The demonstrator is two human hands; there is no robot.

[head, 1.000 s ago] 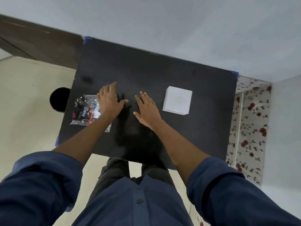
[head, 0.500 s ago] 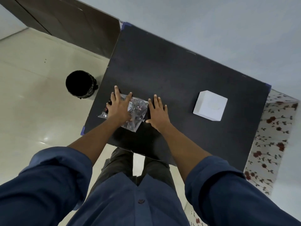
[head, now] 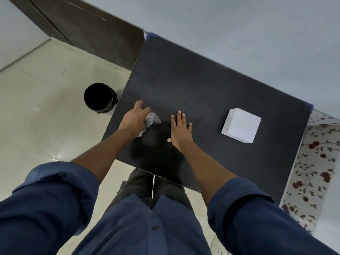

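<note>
One crinkled plastic packet (head: 152,120) was what the work turned on. I saw it bunched up inside the left hand (head: 133,122), whose fingers (head: 138,105) were curled round it, with clear film spilling out on the thumb side. Its long axis ran slantwise, from just beside the fingertips back toward the wrist. I could not tell whether it rested on the counter (head: 193,85) or hung just above it.

The right hand (head: 181,130) lay flat on the counter with its fingers straight and a little spread, holding nothing. It was near the packet, on the packet's right, but not touching it. So the left hand had the packet, and the right seemed only to brace.

Out beyond the left fingers, further left and past the counter's edge, a black bin (head: 99,97) stood on the floor with its mouth up. Its inside was too dark for me to see any contents. I judged that a drop there would call for a carry leftward over the edge. Well apart to the right of the right fingers sat a white box (head: 241,126), closed, its contents hidden.
</note>
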